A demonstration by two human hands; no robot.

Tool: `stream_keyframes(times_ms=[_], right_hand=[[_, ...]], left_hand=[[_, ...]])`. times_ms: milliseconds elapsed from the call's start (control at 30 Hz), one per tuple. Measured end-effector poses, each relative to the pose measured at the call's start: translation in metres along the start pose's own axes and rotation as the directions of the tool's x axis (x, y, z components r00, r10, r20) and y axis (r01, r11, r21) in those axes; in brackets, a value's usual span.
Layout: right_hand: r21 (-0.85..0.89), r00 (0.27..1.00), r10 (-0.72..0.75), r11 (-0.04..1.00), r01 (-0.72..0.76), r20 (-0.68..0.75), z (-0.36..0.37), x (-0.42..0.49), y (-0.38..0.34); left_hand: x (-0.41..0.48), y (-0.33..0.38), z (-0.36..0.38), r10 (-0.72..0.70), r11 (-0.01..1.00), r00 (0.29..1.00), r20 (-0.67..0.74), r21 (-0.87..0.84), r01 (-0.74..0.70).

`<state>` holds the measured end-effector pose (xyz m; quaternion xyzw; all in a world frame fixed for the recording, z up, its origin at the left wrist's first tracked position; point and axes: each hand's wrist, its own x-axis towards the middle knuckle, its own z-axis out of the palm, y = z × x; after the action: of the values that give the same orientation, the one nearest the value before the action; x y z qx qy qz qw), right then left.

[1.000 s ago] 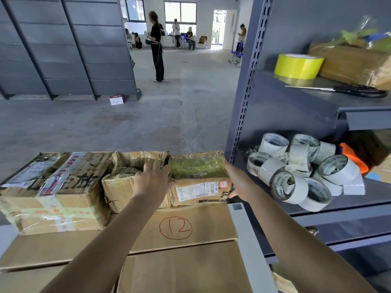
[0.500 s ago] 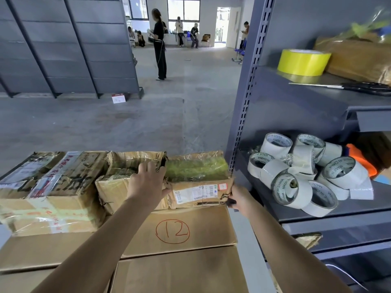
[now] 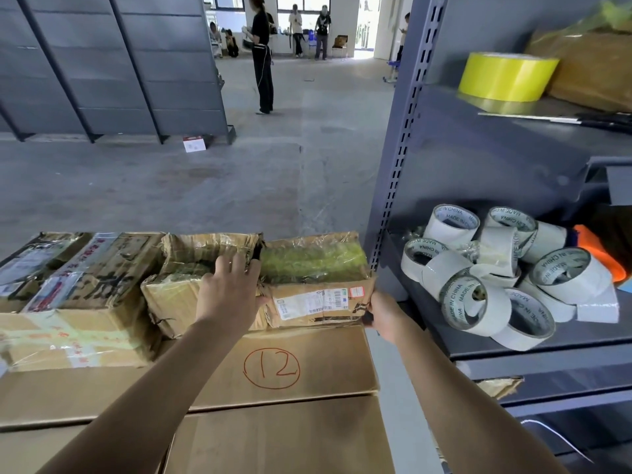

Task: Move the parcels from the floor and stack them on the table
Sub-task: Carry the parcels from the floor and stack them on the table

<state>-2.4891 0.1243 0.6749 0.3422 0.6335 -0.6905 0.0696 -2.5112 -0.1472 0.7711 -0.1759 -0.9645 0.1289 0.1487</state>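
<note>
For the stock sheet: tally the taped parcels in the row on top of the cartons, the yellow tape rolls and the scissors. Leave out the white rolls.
Taped parcels: 3 (left parcel, middle parcel, right parcel)
Yellow tape roll: 1
Scissors: 1
Total: 5

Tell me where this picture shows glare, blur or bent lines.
Head view: the doorway at the back is blown out white; glare streaks the clear wrap on the green-topped cardboard parcel; the grey perforated shelf post leans from wide-angle distortion; the distant standing person in black looks soft.
</note>
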Motion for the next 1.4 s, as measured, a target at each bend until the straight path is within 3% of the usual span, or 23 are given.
stream_keyframes(times_ms=[200,367,633,733,967,1167,1400], right_hand=[[-0.071,0.996,-0.014,0.997,0.008,-0.091,0.003,-0.027,-0.004],[-0.110,0.997,-0.035,0.994,0.027,-0.067,0.000,-0.056,0.005],[-0.367,0.937,-0.323,0.895,0.256,-0.135,-0.011,-0.095,0.011],[-0.263,0.919,-0.355,0.916,0.304,-0.173,-0.008,-0.103,0.016],[-0.196,0.924,-0.382,0.905,0.376,0.010,0.033,-0.148,0.019],[-0.189,0.886,-0.427,0.869,0.457,0.180,0.090,-0.204,0.035],[-0.246,0.811,-0.445,0.797,0.552,0.379,0.189,-0.308,0.084]], left_hand=[[-0.004,-0.004,-0.009,-0.010,1.000,1.000,0.010,0.007,0.009],[-0.010,0.000,-0.020,-0.037,0.999,0.999,0.012,0.023,0.036],[-0.025,0.006,-0.044,-0.083,0.994,0.997,0.011,-0.074,0.083],[-0.044,0.009,-0.051,-0.115,0.987,0.993,0.007,-0.114,0.115],[-0.106,-0.001,-0.059,-0.196,0.946,0.979,0.056,-0.251,0.203],[-0.201,-0.044,-0.062,-0.348,0.797,0.932,0.098,-0.492,0.350],[-0.349,-0.112,-0.078,-0.512,0.648,0.850,0.127,-0.592,0.479]])
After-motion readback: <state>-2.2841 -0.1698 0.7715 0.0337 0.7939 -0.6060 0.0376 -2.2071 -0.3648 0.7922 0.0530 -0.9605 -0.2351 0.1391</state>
